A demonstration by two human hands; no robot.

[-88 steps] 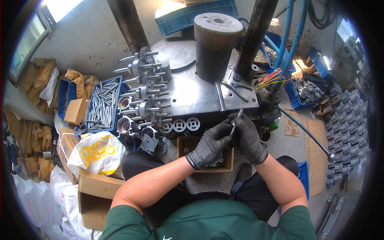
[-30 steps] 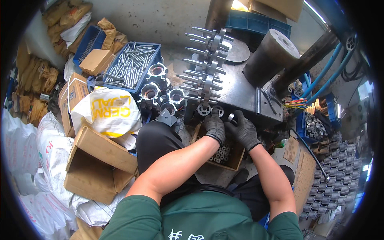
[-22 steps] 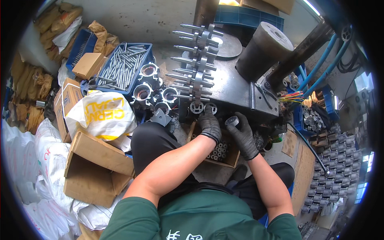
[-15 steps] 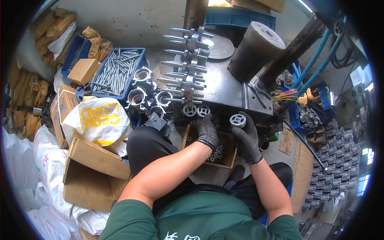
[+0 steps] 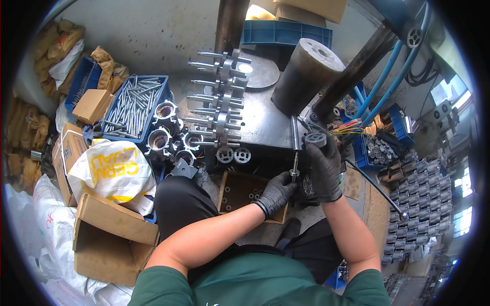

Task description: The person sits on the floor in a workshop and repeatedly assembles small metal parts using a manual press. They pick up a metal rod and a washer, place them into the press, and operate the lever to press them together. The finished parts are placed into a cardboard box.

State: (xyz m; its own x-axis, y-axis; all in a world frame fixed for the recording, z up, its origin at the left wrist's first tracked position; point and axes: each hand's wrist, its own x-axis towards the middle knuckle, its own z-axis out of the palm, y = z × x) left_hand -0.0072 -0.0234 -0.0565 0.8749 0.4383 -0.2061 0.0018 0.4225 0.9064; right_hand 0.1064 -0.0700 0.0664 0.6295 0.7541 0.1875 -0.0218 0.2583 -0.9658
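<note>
While the left hand (image 5: 275,194) pinches the lower end of a slim steel shaft (image 5: 294,168) in a closed grip, the right hand (image 5: 324,168) wraps shut around a dark toothed rotor (image 5: 315,138) at the shaft's top, right at the table (image 5: 265,122) edge. Risk here: gloved fingers could slip, and the shaft drops into the cardboard box (image 5: 240,191) below.

Bare steel table (image 5: 265,125) between rotor row (image 5: 219,107) and black cylinder (image 5: 306,76) lies open.
</note>
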